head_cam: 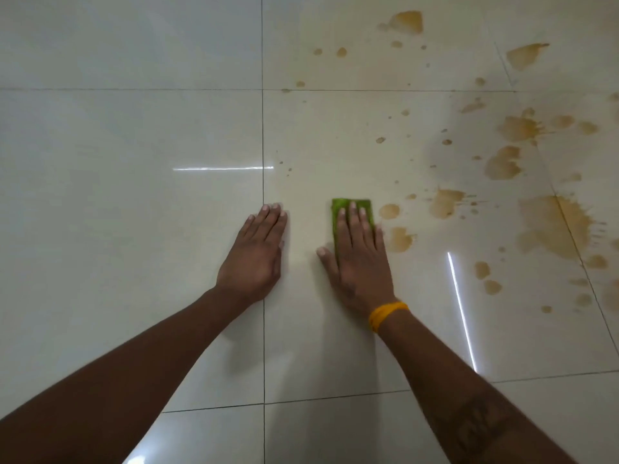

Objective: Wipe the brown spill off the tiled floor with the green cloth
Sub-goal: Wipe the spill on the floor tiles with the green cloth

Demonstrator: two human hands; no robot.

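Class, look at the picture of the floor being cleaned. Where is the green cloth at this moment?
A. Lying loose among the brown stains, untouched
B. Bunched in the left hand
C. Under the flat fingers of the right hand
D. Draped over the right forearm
C: the green cloth lies flat on the tiled floor beneath the straight fingers of the right hand, while the left hand rests bare on the tile.
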